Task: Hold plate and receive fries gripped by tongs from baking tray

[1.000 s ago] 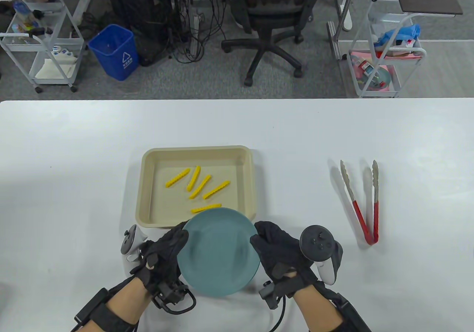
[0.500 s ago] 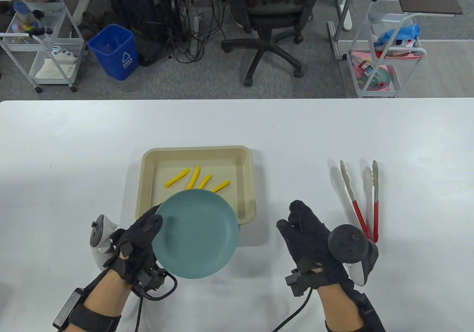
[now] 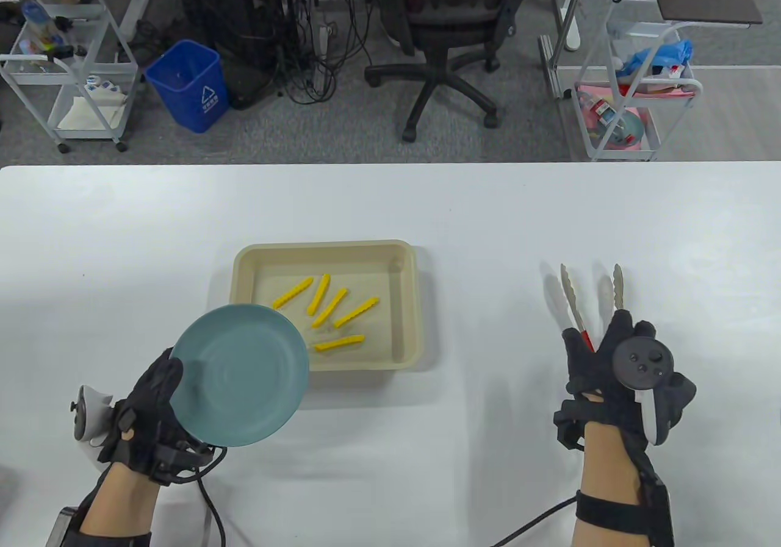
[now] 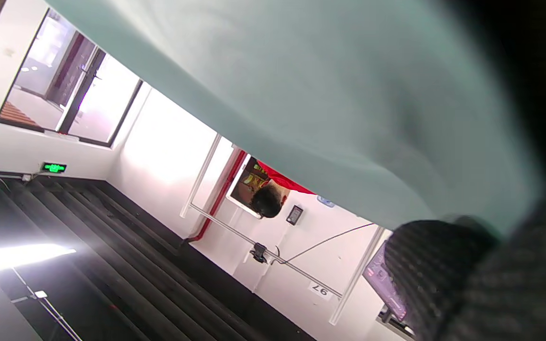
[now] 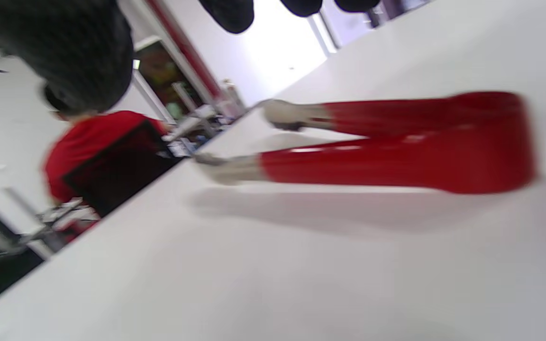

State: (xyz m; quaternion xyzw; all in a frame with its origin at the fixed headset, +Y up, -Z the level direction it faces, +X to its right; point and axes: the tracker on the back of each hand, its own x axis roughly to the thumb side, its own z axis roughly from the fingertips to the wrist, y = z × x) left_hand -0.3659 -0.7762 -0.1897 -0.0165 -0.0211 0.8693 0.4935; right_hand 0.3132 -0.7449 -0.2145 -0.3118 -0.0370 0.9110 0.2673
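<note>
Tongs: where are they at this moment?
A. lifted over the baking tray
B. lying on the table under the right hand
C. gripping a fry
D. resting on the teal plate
B: the red-handled tongs lie flat on the white table, with the right hand over their handles.

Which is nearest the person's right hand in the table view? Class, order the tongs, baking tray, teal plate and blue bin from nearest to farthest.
1. Tongs: directly under the right hand, at the table's right.
2. Baking tray: mid-table, to that hand's left.
3. Teal plate: held up by the left hand, over the tray's near-left corner.
4. Blue bin: on the floor beyond the table, far left.
</note>
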